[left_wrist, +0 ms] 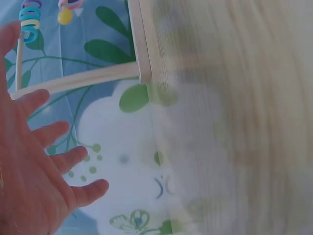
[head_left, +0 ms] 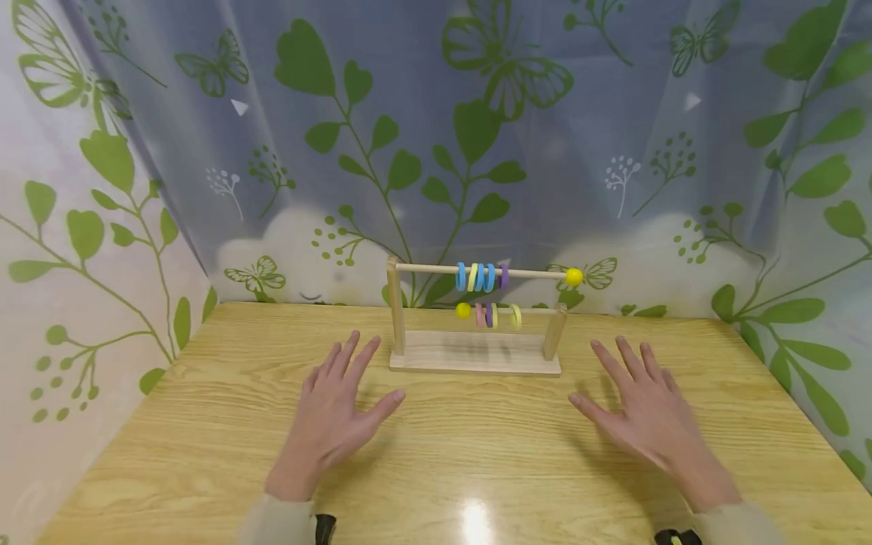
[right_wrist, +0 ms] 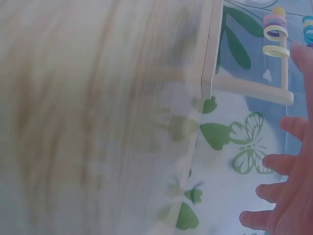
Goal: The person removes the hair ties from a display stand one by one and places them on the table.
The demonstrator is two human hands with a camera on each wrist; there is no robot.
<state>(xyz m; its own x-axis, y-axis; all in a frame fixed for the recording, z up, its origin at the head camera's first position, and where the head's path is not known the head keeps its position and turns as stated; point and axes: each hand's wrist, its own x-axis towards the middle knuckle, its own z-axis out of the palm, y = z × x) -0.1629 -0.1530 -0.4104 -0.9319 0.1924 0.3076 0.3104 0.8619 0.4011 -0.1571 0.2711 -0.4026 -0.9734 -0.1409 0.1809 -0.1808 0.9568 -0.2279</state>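
Observation:
A wooden stand (head_left: 475, 353) with two posts and two rods is at the back middle of the table. Several blue, yellow and purple rings (head_left: 480, 278) hang on its upper rod, which ends in a yellow ball (head_left: 574, 277) at the right. Pink, purple and pale yellow rings (head_left: 515, 316) hang on the lower rod, with another yellow ball at its left end. My left hand (head_left: 335, 412) hovers in front and left of the stand, fingers spread, holding nothing. On the opposite side my right hand (head_left: 643, 416) is likewise spread and apart from the stand.
The wood-grain table (head_left: 450, 439) reaches back to a blue curtain (head_left: 409, 151) printed with green leaves and butterflies. More printed cloth hangs along the left and right sides. A bright light reflects off the table's near middle.

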